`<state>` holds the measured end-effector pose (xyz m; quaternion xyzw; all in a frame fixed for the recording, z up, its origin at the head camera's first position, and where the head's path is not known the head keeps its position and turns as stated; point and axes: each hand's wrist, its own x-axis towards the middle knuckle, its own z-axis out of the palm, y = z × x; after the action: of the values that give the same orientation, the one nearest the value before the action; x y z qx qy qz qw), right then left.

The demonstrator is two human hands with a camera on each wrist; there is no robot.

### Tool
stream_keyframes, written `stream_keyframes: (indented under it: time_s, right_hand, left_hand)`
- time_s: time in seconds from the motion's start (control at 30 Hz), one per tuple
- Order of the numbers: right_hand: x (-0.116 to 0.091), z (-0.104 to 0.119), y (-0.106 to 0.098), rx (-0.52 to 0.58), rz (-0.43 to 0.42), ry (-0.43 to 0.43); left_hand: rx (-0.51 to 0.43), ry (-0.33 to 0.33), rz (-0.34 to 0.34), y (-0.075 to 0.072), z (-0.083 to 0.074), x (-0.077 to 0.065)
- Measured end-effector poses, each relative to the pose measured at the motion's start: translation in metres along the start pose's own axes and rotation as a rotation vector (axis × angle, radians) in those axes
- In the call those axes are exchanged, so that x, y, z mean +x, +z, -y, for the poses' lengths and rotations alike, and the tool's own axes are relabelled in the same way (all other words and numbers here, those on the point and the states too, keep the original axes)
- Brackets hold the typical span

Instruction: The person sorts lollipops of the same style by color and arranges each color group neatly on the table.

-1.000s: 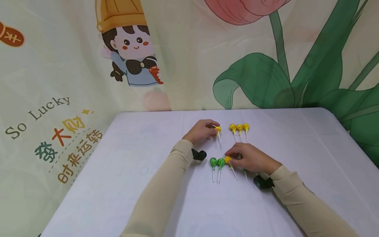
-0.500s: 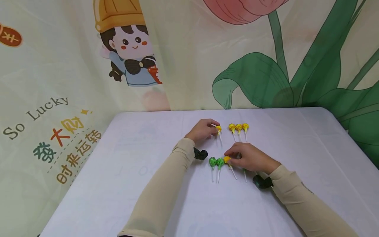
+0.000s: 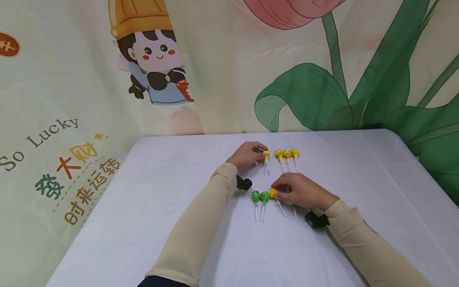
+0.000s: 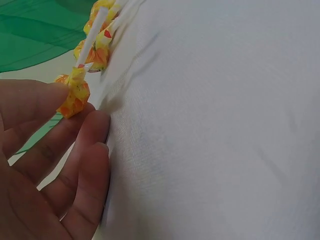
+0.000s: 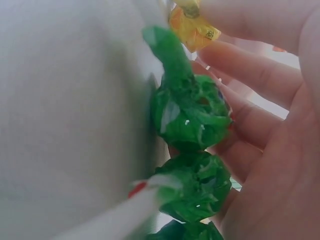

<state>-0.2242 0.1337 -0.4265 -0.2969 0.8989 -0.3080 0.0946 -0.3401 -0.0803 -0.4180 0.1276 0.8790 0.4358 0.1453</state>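
In the head view, my left hand [image 3: 248,155] pinches the head of a yellow-wrapped lollipop [image 4: 75,95] between thumb and finger, its stick pointing toward me. Just right of it lie three yellow lollipops [image 3: 287,154] in a row. Nearer to me, my right hand [image 3: 305,190] pinches another yellow lollipop [image 3: 273,193] by its head, its stick slanting on the cloth. Two green lollipops [image 3: 264,197] lie left of that one. More green lollipops [image 5: 192,112] sit under my right palm, mostly hidden in the head view but close up in the right wrist view.
A white cloth covers the table [image 3: 172,223]. Behind it hangs a printed curtain [image 3: 222,71] with a cartoon figure, a tulip and lettering. A black wrist camera [image 3: 316,219] sits at my right cuff, another [image 3: 244,183] at my left.
My left hand has brought its yellow lollipop a little to the right, closer to the row of three. My right hand keeps its pinch in about the same place. The head view has shifted slightly.
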Motion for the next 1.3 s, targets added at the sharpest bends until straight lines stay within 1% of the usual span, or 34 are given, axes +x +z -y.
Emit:
stream_keyframes:
  time_s: [0.13,0.3,0.53,0.67,0.9,1.13,1.3]
  right_hand:
    - [0.000,0.000,0.000,-0.004,-0.003,-0.008]
    - [0.000,0.001,0.000,-0.013,-0.017,-0.035]
    - [0.000,0.000,0.001,-0.007,-0.016,-0.028]
    - [0.000,-0.001,0.001,-0.009,-0.022,-0.040]
    - [-0.001,-0.004,0.002,-0.016,-0.031,-0.054]
    - [0.000,-0.003,0.002,-0.041,-0.024,-0.081]
    - [-0.001,-0.003,0.001,-0.065,-0.019,-0.098]
  left_hand:
    - [0.021,-0.003,0.016,-0.001,-0.003,0.002]
    - [0.050,0.007,0.012,0.000,-0.004,0.004]
    - [0.064,0.014,0.019,0.001,-0.005,0.006]
    - [0.083,0.016,0.023,0.002,-0.006,0.008]
    - [0.090,0.011,0.000,0.004,-0.008,0.009]
    - [0.091,0.017,-0.054,0.007,-0.004,0.012]
    - [0.091,0.018,-0.062,0.008,-0.005,0.014]
